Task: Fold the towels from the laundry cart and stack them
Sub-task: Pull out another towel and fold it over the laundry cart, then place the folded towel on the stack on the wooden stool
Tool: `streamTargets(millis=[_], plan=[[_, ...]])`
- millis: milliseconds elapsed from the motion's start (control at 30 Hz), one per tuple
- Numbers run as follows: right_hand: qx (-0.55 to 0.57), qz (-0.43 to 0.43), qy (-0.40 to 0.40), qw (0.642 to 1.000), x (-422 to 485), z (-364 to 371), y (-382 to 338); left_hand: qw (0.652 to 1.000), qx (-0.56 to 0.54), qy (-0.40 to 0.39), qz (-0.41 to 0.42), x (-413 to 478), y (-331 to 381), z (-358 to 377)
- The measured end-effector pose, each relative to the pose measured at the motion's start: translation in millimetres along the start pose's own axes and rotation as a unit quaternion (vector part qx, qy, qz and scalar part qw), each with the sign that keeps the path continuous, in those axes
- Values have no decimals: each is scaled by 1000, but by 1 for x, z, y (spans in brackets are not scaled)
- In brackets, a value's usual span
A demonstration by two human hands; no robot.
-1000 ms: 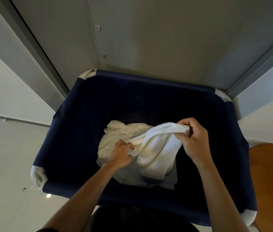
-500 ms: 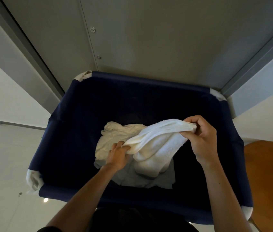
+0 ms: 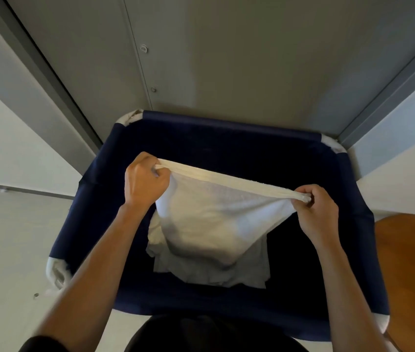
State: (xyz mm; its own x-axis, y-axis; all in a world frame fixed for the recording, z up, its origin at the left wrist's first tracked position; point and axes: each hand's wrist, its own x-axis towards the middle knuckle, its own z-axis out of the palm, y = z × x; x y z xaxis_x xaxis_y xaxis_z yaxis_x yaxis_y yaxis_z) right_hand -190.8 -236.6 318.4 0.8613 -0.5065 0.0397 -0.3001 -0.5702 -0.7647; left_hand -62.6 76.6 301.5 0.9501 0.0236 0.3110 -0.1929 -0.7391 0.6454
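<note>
1. Above the dark blue laundry cart (image 3: 226, 121), a white towel (image 3: 216, 219) hangs stretched by its top edge between both hands, its lower part sagging into the cart.
2. Beneath it, more pale towels (image 3: 226, 276) lie crumpled on the cart bottom. The hanging towel hides most of them, so their number cannot be told.
3. The left hand (image 3: 145, 181) has its fingers (image 3: 159, 172) curled tight round one bunched corner. The right hand (image 3: 315, 212) pinches the other corner, fingers (image 3: 304, 196) closed on the cloth.
4. The person's dark clothing hides part of the near rim.
5. A wooden table (image 3: 409, 262), cut off at the right, stands just beside the cart. Pale floor (image 3: 10, 237) lies to the left and a grey panelled wall (image 3: 226, 59) stands behind.
</note>
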Motion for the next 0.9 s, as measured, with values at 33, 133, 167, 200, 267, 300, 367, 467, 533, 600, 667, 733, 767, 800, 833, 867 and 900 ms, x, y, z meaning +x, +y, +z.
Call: streamTargets(millis=[33,133,167,200,267,300,367,467,533,600,667,733,767,800,833,867,900], plan=[[-2,4,-3,1000,0,2,1,1000,-1,1,8,1,0,-2],[14,19,-13,1000,-3,8,1,1000,-12,-14,-2,0,0,-7],[20,23,-16,999,-4,10,1,1000,-15,-19,-2,-1,-1,-8],[23,27,-18,999,-5,12,0,1000,-18,-23,-1,-2,-3,-9],[36,34,-18,999,-6,14,-2,999,-30,-36,-11,-4,-8,-10],[50,40,-16,998,-7,16,-3,998,-37,-45,-19,-5,-10,-10],[85,46,-14,995,-9,19,-6,995,-51,-68,-43,-8,-11,-7],[135,55,-21,989,-12,27,-8,983,-115,-101,-105,-15,-9,-3],[159,70,-22,985,-15,29,-8,968,-156,-141,-135,-18,-11,-3],[204,85,-31,975,-18,26,-7,959,-152,-204,-123,-17,-14,-7],[240,90,-54,965,-24,21,-5,951,-111,-265,-114,-12,-17,-11],[212,98,-72,970,-30,17,-4,947,-69,-292,-112,-9,-18,-12],[183,106,-65,975,-33,16,-3,947,-66,-295,-108,-7,-19,-12],[154,118,-46,980,-35,16,-1,945,-79,-299,-106,-6,-19,-13],[137,134,-19,981,-38,15,0,943,-95,-302,-102,-5,-19,-15],[130,153,10,980,-41,14,1,941,-99,-308,-95,-4,-19,-17],[131,172,35,976,-46,12,2,940,-91,-318,-81,-2,-19,-19]])
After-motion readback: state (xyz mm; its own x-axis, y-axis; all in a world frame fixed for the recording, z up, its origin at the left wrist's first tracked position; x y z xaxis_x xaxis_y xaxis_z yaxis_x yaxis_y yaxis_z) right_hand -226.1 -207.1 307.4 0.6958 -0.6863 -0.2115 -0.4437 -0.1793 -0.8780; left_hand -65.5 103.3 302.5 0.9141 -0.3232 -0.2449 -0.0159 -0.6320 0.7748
